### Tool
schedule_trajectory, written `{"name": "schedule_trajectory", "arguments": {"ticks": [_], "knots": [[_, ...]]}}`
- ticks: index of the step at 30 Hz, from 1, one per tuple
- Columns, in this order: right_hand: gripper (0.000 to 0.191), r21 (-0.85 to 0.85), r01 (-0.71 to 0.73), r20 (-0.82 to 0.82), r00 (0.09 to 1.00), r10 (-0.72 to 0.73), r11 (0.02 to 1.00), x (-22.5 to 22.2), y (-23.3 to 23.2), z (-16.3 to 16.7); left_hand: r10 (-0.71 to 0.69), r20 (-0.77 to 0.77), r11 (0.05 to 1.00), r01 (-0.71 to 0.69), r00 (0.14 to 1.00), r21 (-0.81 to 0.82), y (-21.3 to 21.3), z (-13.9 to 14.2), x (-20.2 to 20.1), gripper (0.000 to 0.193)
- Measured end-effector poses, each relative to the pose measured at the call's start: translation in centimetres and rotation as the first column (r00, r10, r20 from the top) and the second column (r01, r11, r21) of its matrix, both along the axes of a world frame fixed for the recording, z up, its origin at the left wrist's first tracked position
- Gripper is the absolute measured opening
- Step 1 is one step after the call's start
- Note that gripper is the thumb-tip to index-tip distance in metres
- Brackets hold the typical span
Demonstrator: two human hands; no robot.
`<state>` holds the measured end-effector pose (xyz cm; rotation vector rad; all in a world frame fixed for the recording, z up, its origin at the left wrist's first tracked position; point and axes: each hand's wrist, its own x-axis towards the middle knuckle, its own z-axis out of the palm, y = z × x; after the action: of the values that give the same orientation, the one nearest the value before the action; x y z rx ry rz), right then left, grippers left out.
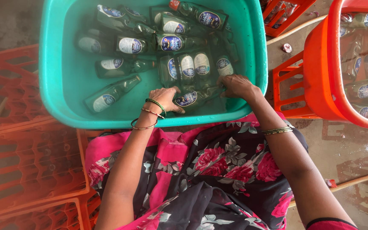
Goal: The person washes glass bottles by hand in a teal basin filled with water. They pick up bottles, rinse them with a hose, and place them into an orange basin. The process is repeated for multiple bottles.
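Teal tub (64,81) holds submerged glass bottles, and both hands reach in: left hand (165,99) and right hand (236,86) each close their grip on one labelled bottle (194,97) near the front wall.

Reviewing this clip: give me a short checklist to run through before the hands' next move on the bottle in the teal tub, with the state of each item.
1. Left hand on the bottle: ok, resting at its labelled end.
2. Right hand on the same bottle: ok, at the other end.
3. Bottle lying flat in the teal tub: ok.
4. Firm grip by the fingers: cannot tell, water and hands hide it.
5. Bottle cap present: cannot tell.
6. Orange tub beside it within view: ok.
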<state>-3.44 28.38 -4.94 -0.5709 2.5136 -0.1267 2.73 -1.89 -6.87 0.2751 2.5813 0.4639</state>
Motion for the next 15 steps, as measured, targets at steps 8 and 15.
{"name": "schedule_trajectory", "arguments": {"ticks": [8, 15], "knots": [[0.051, 0.001, 0.009, 0.001, 1.0, -0.009, 1.0, -0.04, 0.11, -0.28, 0.002, 0.011, 1.0, -0.002, 1.0, -0.012, 0.05, 0.25, 0.01, 0.093], [0.052, 0.001, 0.003, -0.009, 1.0, -0.003, 1.0, 0.02, 0.08, -0.38, -0.002, 0.001, 1.0, 0.002, 1.0, 0.0, 0.07, 0.51, 0.1, 0.093]]}}
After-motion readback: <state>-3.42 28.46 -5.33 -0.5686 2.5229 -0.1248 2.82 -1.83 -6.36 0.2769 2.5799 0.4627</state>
